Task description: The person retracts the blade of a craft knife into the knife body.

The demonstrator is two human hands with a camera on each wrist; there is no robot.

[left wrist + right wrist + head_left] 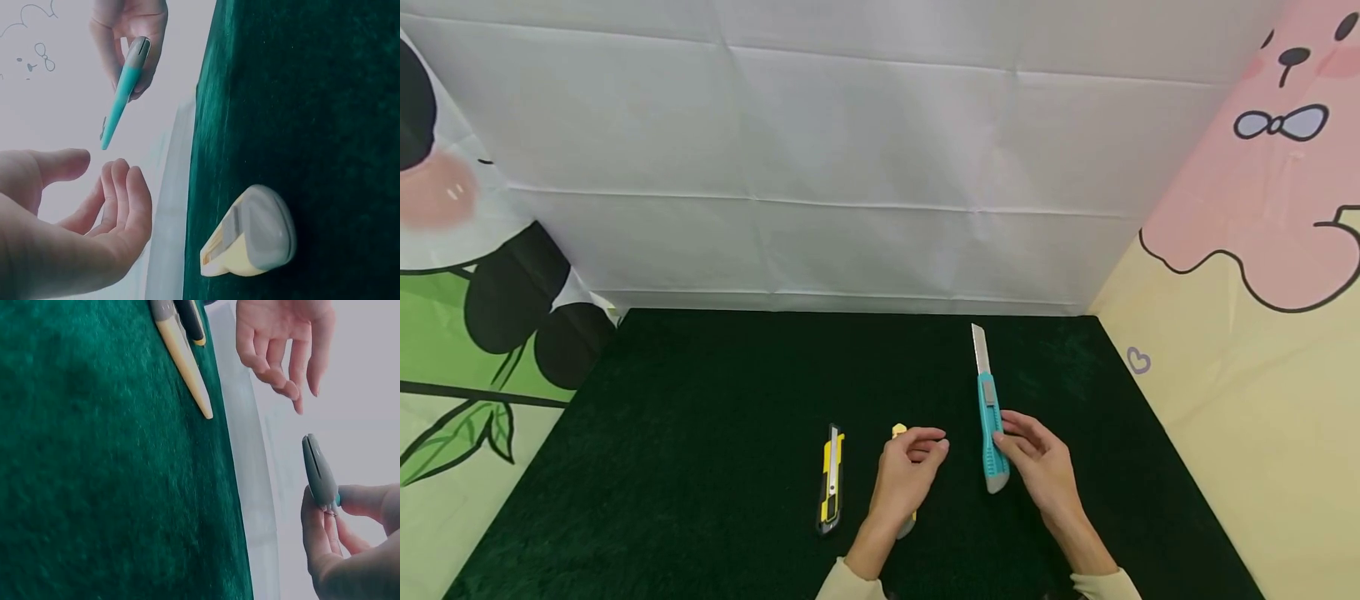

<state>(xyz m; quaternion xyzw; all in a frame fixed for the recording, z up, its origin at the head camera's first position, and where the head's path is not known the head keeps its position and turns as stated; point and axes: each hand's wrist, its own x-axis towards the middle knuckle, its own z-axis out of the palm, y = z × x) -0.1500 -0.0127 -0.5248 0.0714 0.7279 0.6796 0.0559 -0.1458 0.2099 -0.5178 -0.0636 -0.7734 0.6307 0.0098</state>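
A teal box cutter with its broad blade slid out stands near upright in my right hand. The thumb and fingers pinch it by the lower handle, above the cloth. To its left hovers my left hand, thumb and bent fingers apart with nothing between them. Under that hand lies a pale yellow and grey box cutter, mostly hidden in the head view but plain in the left wrist view. Further left, a black and yellow box cutter lies lengthwise on the cloth.
Dark green cloth covers the table. A white sheet hangs behind its far edge. Printed cartoon panels stand at both sides, one with a panda, the other with a pink bear.
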